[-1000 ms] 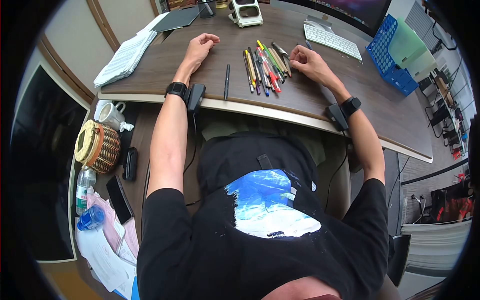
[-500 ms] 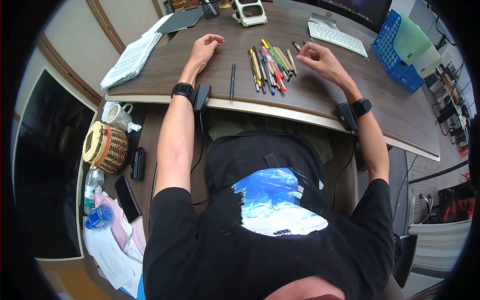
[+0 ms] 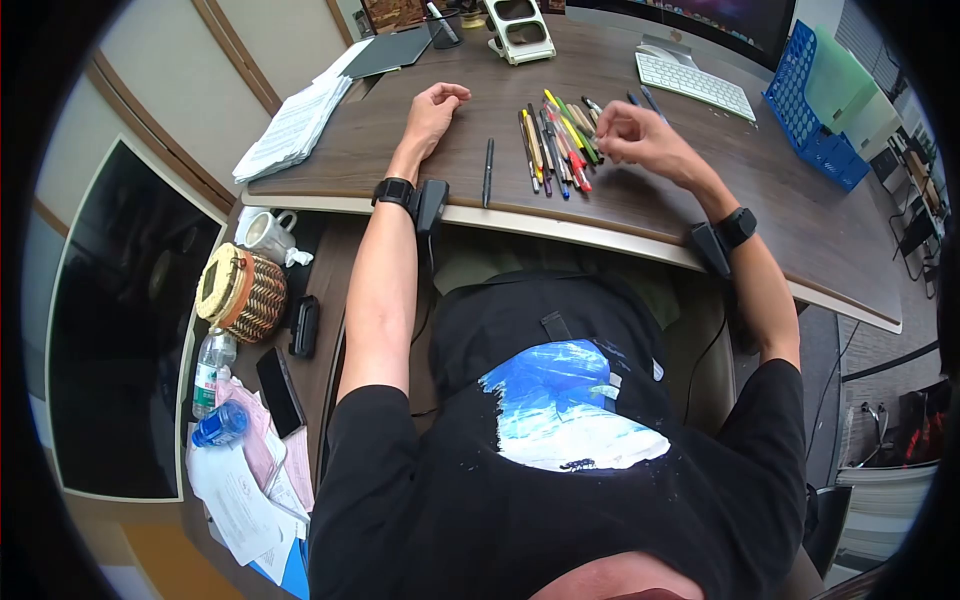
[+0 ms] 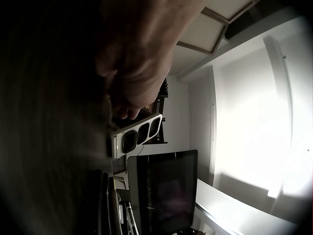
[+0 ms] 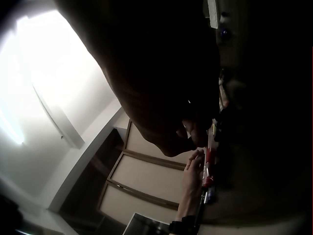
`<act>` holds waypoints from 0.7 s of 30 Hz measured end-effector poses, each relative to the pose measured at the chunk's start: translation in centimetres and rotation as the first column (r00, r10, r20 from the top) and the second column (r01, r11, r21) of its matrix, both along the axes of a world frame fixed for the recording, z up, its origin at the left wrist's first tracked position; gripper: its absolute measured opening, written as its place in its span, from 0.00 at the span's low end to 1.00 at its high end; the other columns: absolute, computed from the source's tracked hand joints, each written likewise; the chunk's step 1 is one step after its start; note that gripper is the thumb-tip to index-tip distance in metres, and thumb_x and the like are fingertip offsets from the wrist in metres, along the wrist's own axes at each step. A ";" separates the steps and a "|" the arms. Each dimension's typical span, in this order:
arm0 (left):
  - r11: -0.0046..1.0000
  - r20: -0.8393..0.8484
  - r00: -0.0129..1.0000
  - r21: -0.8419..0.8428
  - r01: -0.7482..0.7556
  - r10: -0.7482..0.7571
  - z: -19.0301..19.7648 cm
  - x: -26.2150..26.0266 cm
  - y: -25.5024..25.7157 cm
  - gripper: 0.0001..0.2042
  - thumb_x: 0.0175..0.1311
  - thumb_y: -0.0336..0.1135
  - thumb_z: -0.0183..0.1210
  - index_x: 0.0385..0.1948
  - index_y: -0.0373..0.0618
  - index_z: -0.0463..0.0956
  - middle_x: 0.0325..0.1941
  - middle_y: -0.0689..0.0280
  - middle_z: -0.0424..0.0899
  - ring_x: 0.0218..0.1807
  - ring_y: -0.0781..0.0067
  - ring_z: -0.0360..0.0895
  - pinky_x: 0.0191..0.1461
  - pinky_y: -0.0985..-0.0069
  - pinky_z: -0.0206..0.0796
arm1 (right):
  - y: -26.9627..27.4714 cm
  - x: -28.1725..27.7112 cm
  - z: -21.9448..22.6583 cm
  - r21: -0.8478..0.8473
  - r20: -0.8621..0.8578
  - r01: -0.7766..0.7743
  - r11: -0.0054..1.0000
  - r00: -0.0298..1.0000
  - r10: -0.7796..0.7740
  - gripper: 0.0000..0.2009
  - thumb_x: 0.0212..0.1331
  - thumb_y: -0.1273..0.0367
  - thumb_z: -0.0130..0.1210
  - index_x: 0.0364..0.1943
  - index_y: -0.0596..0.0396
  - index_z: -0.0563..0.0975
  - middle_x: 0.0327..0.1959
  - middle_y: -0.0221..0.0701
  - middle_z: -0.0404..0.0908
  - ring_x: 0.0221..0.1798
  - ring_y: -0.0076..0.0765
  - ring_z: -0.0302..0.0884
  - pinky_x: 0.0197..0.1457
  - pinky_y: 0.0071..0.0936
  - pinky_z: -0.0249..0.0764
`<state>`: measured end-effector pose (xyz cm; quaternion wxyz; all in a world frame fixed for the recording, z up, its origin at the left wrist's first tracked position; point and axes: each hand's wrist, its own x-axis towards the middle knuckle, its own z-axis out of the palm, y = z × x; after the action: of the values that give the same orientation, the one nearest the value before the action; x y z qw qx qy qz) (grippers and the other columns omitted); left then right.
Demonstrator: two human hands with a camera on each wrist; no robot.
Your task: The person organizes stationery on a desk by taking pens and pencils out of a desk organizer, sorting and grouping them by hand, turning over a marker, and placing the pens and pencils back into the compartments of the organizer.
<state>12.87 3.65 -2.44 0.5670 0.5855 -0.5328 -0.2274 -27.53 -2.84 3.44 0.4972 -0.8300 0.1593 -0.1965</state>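
Observation:
A loose pile of pens, pencils and markers (image 3: 567,150) lies on the desk in the head view. At its right edge is my right hand (image 3: 648,143), its thumb and fingers bent towards each other; no pen shows between them. The right wrist view has these fingers (image 5: 195,132) close beside a red pen (image 5: 209,169), contact unclear. My left hand (image 3: 431,118) rests on the desk left of the pile, fingers loosely curled, holding nothing. One black pen (image 3: 488,172) lies apart between the left hand and the pile. Behind the right hand lie separate dark blue pens (image 3: 650,100).
Behind the pile stand a white holder (image 3: 521,32), a keyboard (image 3: 695,84) and a monitor. Papers (image 3: 292,130) lie at the desk's left, with a blue basket (image 3: 815,120) at the right. The desk's front edge (image 3: 590,226) runs below both forearms.
My right hand has drawn away from the pile and come back to its right edge. The left hand stays in place on the desk. The head view has shifted slightly.

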 end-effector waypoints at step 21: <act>0.999 0.014 1.000 -0.042 0.022 -0.022 -0.2 0.4 -1.1 0.11 0.74 0.23 0.55 0.50 0.37 0.87 0.50 0.62 0.92 0.54 0.75 0.86 0.62 0.77 0.74 | -7.0 -3.1 -4.0 -0.697 0.092 0.390 0.602 0.881 -0.464 0.11 0.71 0.64 0.65 0.52 0.51 0.86 0.42 0.31 0.78 0.42 0.32 0.74 0.47 0.36 0.72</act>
<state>13.27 2.54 -2.61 0.5731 0.5690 -0.5479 -0.2182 -30.59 -9.80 -0.52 0.0770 -0.9005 0.2913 -0.3135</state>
